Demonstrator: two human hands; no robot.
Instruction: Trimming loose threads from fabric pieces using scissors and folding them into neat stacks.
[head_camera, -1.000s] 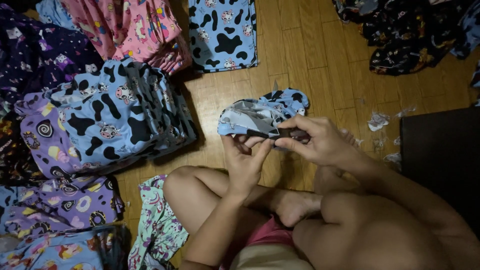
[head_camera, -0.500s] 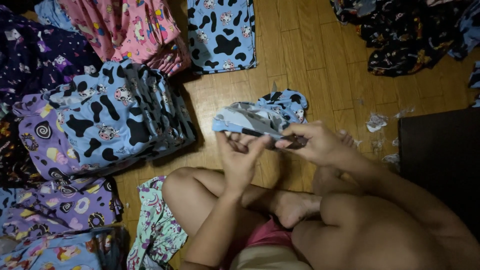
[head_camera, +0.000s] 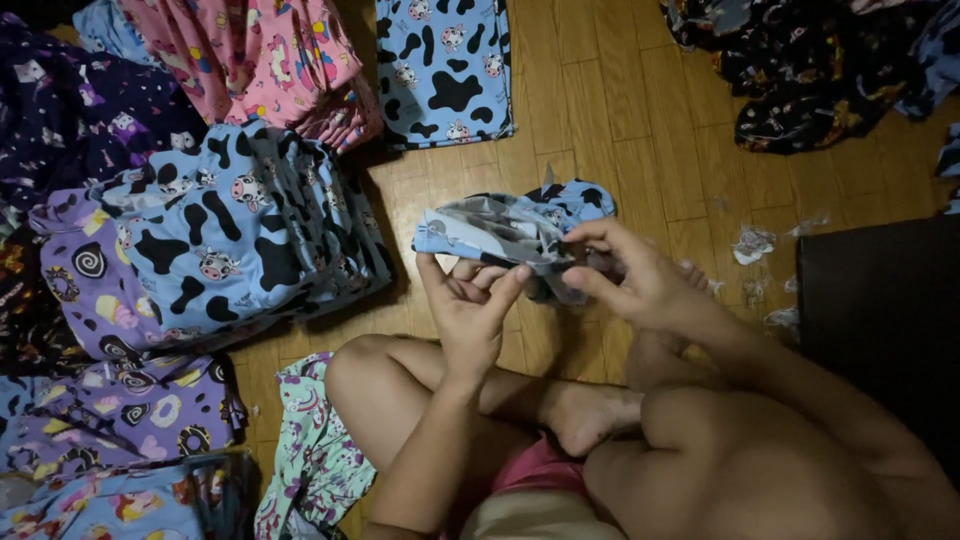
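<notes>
A: Where does the folded garment (head_camera: 505, 232) sit?

B: Just above the middle of the frame, held off the wooden floor (head_camera: 620, 110). It is a blue cow-print piece in a clear plastic bag, and its long axis runs left to right, tilted slightly up toward the right.

A: And the hands?

B: Both are on it. The left hand (head_camera: 470, 305) comes up from below, palm up and fingers loosely curled, with the thumb and a fingertip touching the lower left edge of the bag. The right hand (head_camera: 630, 275) is closed in a pinch on the bag's right end, thumb and forefinger gripping the plastic.

A: Which hand is nearer the bundle's middle?

B: The left one, directly beneath it; the right one lies off to its right side.

A: What surrounds it?

B: A stack of blue cow-print garments (head_camera: 240, 235) left of centre, a flat blue cow-print piece (head_camera: 445, 65) at the top, pink garments (head_camera: 260, 55) at upper left, and purple garments (head_camera: 120, 410) at lower left. A dark pile of clothes (head_camera: 810, 70) fills the upper right. Scraps of clear plastic (head_camera: 752, 243) lie at right, beside a dark mat (head_camera: 880, 320).
</notes>
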